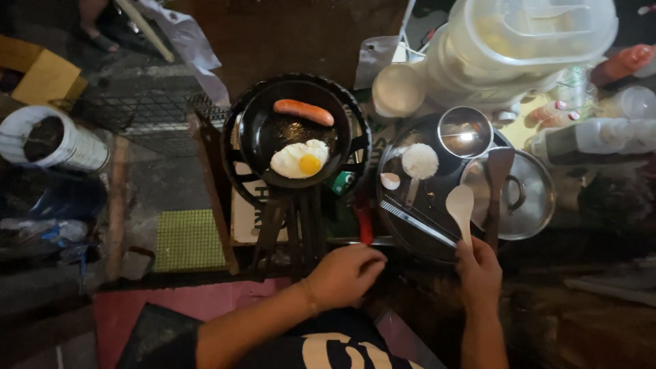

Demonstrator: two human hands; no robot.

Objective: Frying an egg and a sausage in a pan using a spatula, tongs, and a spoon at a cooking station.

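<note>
Your right hand [478,273] is gripping a white spoon [460,205] over the near edge of the round dark tray [410,232]. Your left hand [345,273] is curling closed near the stove's [294,232] front; whatever it's holding is hidden. The pan [294,133] is carrying a fried egg [301,159] and a sausage [303,111]. The right side is too dark to read.

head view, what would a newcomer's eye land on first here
Most likely the fried egg with its bright yolk, lying beside a sausage in the black frying pan at centre. To the right, the right hand holds a white spoon over a dark round tray bearing a white mound of rice. The left hand rests closed just below the pan's handle.
</note>
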